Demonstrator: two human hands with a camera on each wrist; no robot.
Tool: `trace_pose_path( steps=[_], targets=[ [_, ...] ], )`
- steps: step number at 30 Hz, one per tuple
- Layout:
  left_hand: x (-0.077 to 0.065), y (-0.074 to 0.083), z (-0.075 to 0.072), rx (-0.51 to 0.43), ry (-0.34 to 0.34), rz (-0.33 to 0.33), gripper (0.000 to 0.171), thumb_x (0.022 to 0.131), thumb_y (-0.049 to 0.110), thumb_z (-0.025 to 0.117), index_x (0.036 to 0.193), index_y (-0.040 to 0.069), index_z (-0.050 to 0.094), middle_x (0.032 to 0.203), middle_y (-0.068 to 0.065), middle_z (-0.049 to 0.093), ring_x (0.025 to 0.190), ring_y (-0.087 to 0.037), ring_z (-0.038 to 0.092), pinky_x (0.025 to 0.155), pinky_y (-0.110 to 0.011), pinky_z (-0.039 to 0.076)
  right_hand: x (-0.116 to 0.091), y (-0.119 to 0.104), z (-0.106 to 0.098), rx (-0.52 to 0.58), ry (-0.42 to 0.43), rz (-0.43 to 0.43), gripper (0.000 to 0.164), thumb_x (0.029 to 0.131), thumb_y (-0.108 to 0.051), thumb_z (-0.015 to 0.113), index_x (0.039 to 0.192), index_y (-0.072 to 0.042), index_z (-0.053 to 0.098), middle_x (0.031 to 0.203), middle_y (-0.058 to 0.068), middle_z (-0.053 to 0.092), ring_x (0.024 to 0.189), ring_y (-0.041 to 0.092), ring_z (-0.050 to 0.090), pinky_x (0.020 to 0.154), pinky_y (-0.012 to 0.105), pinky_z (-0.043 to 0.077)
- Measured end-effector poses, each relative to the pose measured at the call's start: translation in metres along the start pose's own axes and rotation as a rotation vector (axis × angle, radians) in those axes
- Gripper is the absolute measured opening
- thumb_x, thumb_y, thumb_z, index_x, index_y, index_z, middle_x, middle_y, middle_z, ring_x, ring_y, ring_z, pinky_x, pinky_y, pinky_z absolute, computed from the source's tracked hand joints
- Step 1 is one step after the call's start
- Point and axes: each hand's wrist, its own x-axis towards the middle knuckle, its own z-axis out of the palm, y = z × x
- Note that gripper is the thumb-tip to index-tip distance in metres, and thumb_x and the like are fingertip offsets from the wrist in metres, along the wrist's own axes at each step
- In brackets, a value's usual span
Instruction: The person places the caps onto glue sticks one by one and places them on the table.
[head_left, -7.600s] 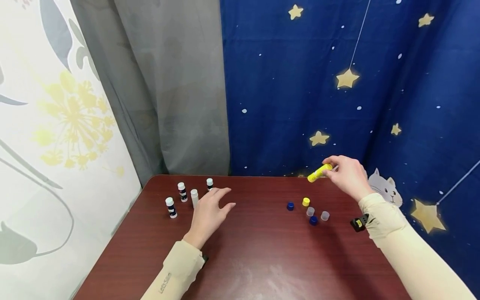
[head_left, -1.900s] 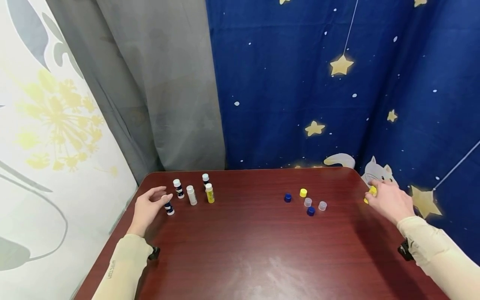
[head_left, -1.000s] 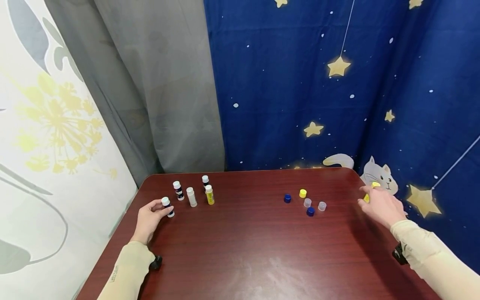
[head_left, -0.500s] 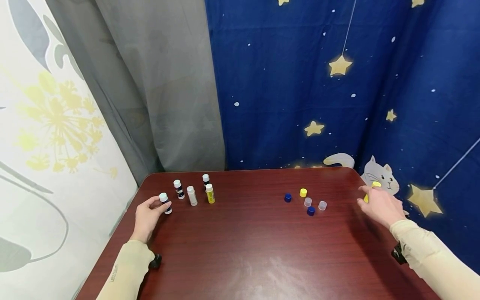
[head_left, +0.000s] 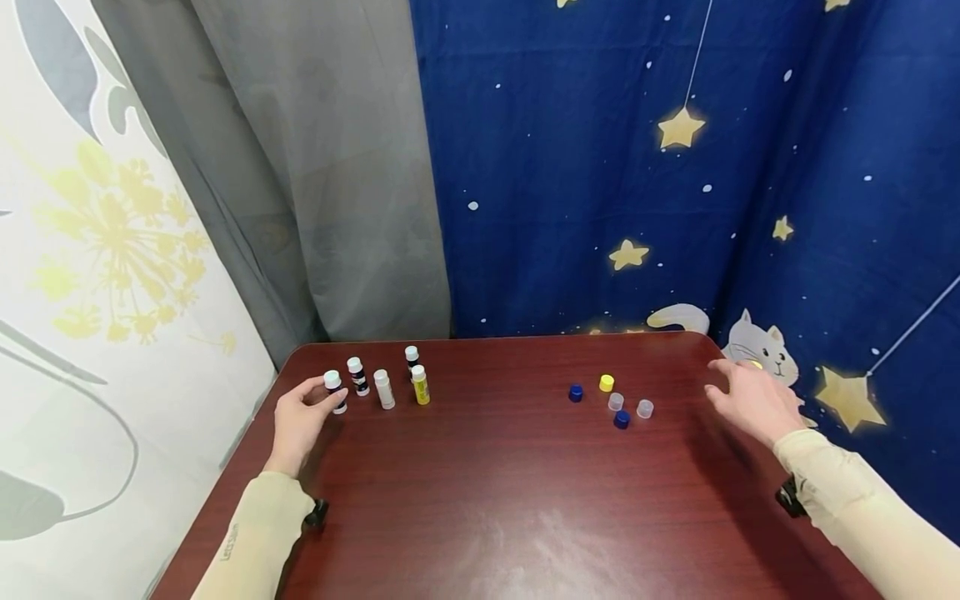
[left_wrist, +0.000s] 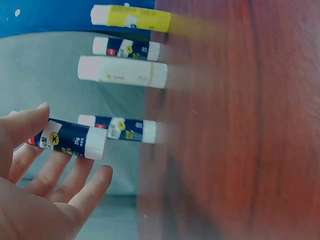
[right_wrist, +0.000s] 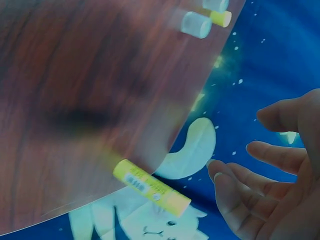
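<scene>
In the head view, the left hand (head_left: 296, 427) has its grip around a dark blue glue stick (head_left: 336, 393), which has moved slightly farther back over the worktop (head_left: 525, 483) than half a second ago, closer to the second dark blue stick (head_left: 359, 378). The right hand (head_left: 753, 402) has parted its fingers from the all-yellow stick (head_left: 756, 364); a sliver of it shows behind. The yellow cap (head_left: 607, 383) stays beside blue and clear ones.

In the left wrist view, thumb and fingers hold the stick, the white stick (left_wrist: 122, 72) standing nearby.

In the right wrist view, the grip is released, the all-yellow stick standing near the worktop's edge, clear of the fingertips.
</scene>
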Motion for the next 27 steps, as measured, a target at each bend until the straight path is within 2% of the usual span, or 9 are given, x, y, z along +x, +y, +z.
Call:
trace_pose_path(
  steps=[4, 7, 12, 14, 21, 27],
  targets=[
    [-0.002, 0.01, 0.003, 0.022, -0.016, 0.042, 0.047, 0.084, 0.034, 0.084, 0.122, 0.011, 0.071, 0.108, -0.01, 0.072, 0.088, -0.001, 0.064, 0.069, -0.014, 0.051, 0.007, -0.014, -0.001, -0.017, 0.006, -0.035, 0.045, 0.094, -0.031, 0.064, 0.131, -0.006, 0.061, 0.124, 0.03, 0.059, 0.106, 0.05, 0.058, 0.073, 0.068, 0.049],
    [-0.004, 0.017, 0.005, 0.021, -0.029, 0.064, 0.045, 0.084, 0.032, 0.084, 0.122, 0.011, 0.071, 0.108, -0.011, 0.072, 0.088, -0.001, 0.064, 0.07, -0.014, 0.051, 0.013, -0.026, 0.0, -0.022, 0.012, -0.071, 0.045, 0.094, -0.031, 0.065, 0.131, -0.007, 0.062, 0.123, 0.029, 0.06, 0.102, 0.047, 0.061, 0.072, 0.065, 0.051],
    [-0.009, 0.03, 0.007, 0.001, -0.05, 0.105, 0.042, 0.086, 0.029, 0.083, 0.122, 0.011, 0.071, 0.109, -0.012, 0.073, 0.089, 0.0, 0.065, 0.071, -0.013, 0.051, 0.022, -0.046, 0.004, -0.025, 0.036, -0.141, 0.043, 0.092, -0.03, 0.067, 0.129, -0.008, 0.064, 0.116, 0.021, 0.063, 0.086, 0.037, 0.066, 0.064, 0.057, 0.054],
    [-0.01, 0.037, 0.008, -0.002, -0.055, 0.127, 0.041, 0.086, 0.029, 0.083, 0.121, 0.012, 0.071, 0.108, -0.011, 0.073, 0.09, -0.001, 0.066, 0.071, -0.014, 0.051, 0.024, -0.053, 0.007, -0.027, 0.03, -0.163, 0.043, 0.092, -0.03, 0.068, 0.129, -0.008, 0.064, 0.115, 0.02, 0.064, 0.086, 0.036, 0.066, 0.066, 0.057, 0.053],
    [-0.016, 0.054, 0.012, 0.027, -0.069, 0.181, 0.041, 0.085, 0.035, 0.082, 0.121, 0.018, 0.072, 0.104, -0.006, 0.073, 0.093, -0.009, 0.066, 0.07, -0.018, 0.051, 0.029, -0.07, 0.022, -0.026, -0.021, -0.203, 0.045, 0.091, -0.03, 0.071, 0.13, -0.01, 0.064, 0.115, 0.016, 0.065, 0.08, 0.032, 0.067, 0.063, 0.055, 0.055],
    [-0.018, 0.064, 0.016, -0.055, -0.118, 0.2, 0.04, 0.087, 0.03, 0.082, 0.123, 0.015, 0.071, 0.106, -0.009, 0.073, 0.097, -0.023, 0.07, 0.074, -0.018, 0.054, 0.028, -0.085, 0.035, -0.02, -0.048, -0.227, 0.045, 0.088, -0.028, 0.075, 0.128, -0.01, 0.066, 0.11, 0.014, 0.066, 0.077, 0.028, 0.066, 0.064, 0.052, 0.056]
  ],
)
